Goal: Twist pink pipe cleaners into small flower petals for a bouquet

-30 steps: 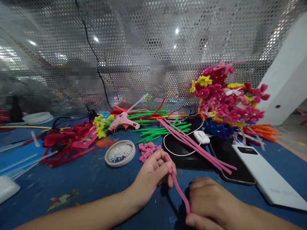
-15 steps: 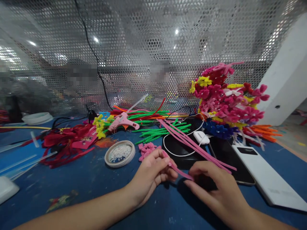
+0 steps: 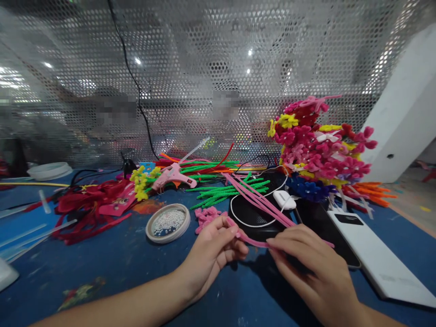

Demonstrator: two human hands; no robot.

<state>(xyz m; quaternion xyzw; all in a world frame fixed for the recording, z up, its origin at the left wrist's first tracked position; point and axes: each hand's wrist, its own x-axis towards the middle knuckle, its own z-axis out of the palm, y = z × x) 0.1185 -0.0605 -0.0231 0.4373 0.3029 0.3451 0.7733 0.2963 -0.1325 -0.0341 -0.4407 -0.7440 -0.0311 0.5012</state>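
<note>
Between thumb and fingers, my left hand (image 3: 218, 247) pinches one end of a pink pipe cleaner (image 3: 254, 242). My right hand (image 3: 306, 263) has its fingertips closed on the other end, so the strip spans the gap with a slight sag. Behind my left hand lies a cluster of pink pipe-cleaner flowers (image 3: 206, 217), partly hidden by the fingers. A round dish of small white beads (image 3: 168, 223) stands to the left. Long pink pipe cleaners (image 3: 259, 200) lie slantwise beyond my right hand, which covers part of them.
A pink glue gun (image 3: 175, 176) rests at the back beside yellow flowers (image 3: 141, 181) and green pipe cleaners (image 3: 225, 193). Red ribbons (image 3: 91, 204) lie left. At right are a flower bouquet (image 3: 323, 150), an earbud case (image 3: 284, 200), a dark phone (image 3: 323, 227) and a white power bank (image 3: 378, 254).
My right hand has turned more palm-down and shifted slightly up, its fingers closer together on the pipe cleaner's end. My left hand keeps its pinch. The view has tilted a little.
</note>
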